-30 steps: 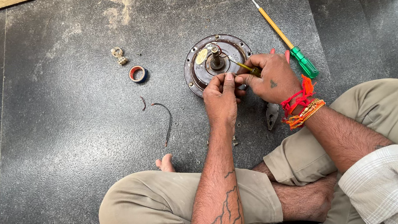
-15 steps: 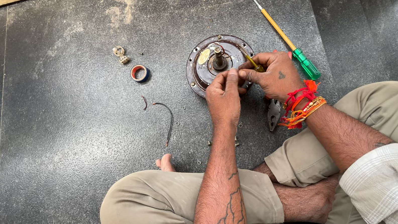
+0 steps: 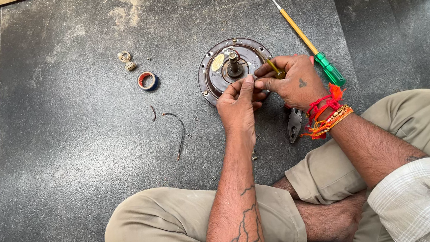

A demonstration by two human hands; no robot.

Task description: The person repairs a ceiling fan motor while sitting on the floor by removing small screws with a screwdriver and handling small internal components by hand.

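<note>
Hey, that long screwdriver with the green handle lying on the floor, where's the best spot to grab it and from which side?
Grip the screwdriver by its green handle, the thickest part. It lies flat beside the right hand, tip pointing away, so probably come from above with that hand, fingers across the handle.

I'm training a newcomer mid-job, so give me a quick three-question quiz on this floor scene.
1. True or false: the long screwdriver with the green handle lies on the floor, in no hand.
2. What does the right hand pinch? A) a thin yellow-handled tool B) the tape roll C) the pliers
3. What do both hands, the left hand too, work over?

Key: 1 true. 2 A. 3 the round metal motor disc with a centre shaft.
</note>
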